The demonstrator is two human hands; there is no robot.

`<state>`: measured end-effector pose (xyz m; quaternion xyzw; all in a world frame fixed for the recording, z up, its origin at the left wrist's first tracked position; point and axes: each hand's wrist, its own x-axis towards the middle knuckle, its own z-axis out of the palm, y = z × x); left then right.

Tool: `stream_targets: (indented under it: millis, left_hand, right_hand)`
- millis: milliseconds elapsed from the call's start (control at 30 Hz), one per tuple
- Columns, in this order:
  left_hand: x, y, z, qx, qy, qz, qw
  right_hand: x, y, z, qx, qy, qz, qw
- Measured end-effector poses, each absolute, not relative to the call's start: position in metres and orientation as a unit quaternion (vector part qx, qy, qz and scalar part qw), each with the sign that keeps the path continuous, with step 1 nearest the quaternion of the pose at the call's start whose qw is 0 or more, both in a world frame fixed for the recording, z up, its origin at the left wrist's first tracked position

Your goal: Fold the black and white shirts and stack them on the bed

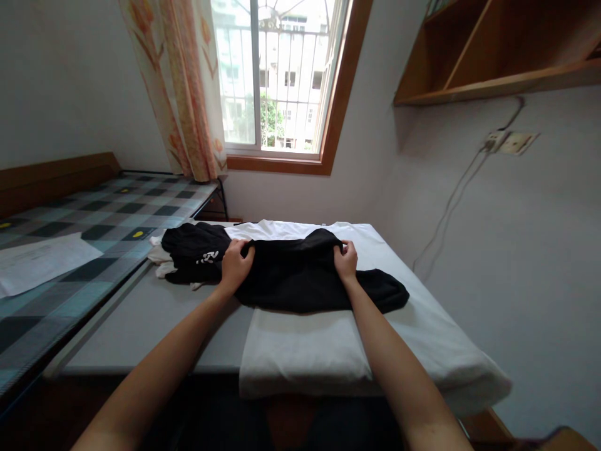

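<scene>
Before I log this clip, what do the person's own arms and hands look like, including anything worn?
The left hand and right hand are bare, with no gloves; I can make out no rings. The left forearm and right forearm show no sleeve, watch or bracelet up to the picture's edge.

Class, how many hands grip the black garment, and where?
2: the left hand at the upper left of the black garment, the right hand at its upper right.

Likely a bedroom, checked mattress, flowered curtain
</scene>
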<state>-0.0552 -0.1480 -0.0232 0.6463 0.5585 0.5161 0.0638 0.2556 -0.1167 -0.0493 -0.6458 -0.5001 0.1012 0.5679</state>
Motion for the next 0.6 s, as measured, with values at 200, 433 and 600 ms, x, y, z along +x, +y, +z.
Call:
stream_targets:
  millis: [200,433,600]
  left_hand:
    - [-0.048,-0.148,-0.02,0.59,0.509,0.552,0.297]
    - [-0.038,-0.156,-0.016,0.515,0.425,0.531,0.522]
    - [-0.035,-0.165,-0.015,0.616,0.327,0.416,0.583]
  right_hand:
    - [0.242,-0.121,-0.046,-0.612,-0.608,0.127,0.489]
    - [0.193,-0.151,-0.018,-0.531,-0.741,0.107,0.398]
    - [0.164,-0.171,-0.014,-0.428,-0.752,0.331,0.377]
